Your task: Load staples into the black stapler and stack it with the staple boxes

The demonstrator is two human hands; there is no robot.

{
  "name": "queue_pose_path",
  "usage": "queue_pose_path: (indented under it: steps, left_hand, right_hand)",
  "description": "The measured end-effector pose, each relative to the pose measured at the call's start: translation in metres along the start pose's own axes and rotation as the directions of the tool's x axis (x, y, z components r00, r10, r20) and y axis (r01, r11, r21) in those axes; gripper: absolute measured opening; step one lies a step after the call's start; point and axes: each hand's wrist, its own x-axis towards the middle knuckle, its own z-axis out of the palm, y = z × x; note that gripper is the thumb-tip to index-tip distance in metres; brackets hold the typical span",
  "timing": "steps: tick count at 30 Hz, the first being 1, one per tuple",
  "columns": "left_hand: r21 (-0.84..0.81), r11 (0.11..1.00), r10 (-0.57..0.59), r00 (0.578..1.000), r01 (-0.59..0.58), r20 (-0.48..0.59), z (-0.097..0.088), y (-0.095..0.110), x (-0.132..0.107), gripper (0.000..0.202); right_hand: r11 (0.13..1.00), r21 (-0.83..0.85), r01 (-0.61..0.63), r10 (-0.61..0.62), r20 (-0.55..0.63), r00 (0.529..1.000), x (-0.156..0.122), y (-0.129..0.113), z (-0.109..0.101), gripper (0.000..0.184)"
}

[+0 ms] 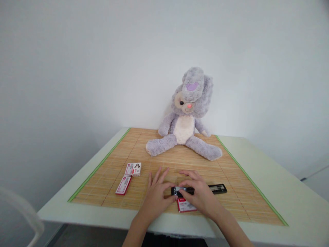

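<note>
Left fingers point(156, 176) splayed, right fingers point(189, 183) bent

Plain pale wall point(77, 68), white table point(269, 168), soft light

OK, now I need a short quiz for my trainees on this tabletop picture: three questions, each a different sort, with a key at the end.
1. Multiple choice: the left hand and the right hand both have fingers at which thing?
A) a pencil
B) a black stapler
C) a glue stick

2. True or false: the plush rabbit sits upright on the bamboo mat, beyond the hands.

3. Fill in the gap: the red-and-white box on the near side of the stapler is partly covered from view by the ____ hand.

Key: 1 B; 2 true; 3 right.
</note>
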Motion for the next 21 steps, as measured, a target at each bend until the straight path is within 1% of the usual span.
queue_pose_path:
  steps: [7,14,21]
  left_hand:
    - [0.005,1.000,-0.002,1.000,0.002,0.009,0.000,-0.001,0.000,0.033]
    - [0.002,1.000,-0.008,1.000,0.008,0.005,0.001,0.000,0.000,0.030]
    - [-0.011,1.000,-0.009,1.000,0.009,-0.003,0.000,-0.001,0.000,0.030]
  right_hand:
    - [1.000,0.009,-0.015,0.015,0.029,0.999,-0.004,0.002,-0.007,0.011]
    - [1.000,-0.022,-0.014,0.014,0.035,0.999,-0.008,0.014,-0.010,0.010]
    - [0.998,-0.059,-0.022,0.025,0.038,0.999,-0.012,0.018,-0.016,0.012]
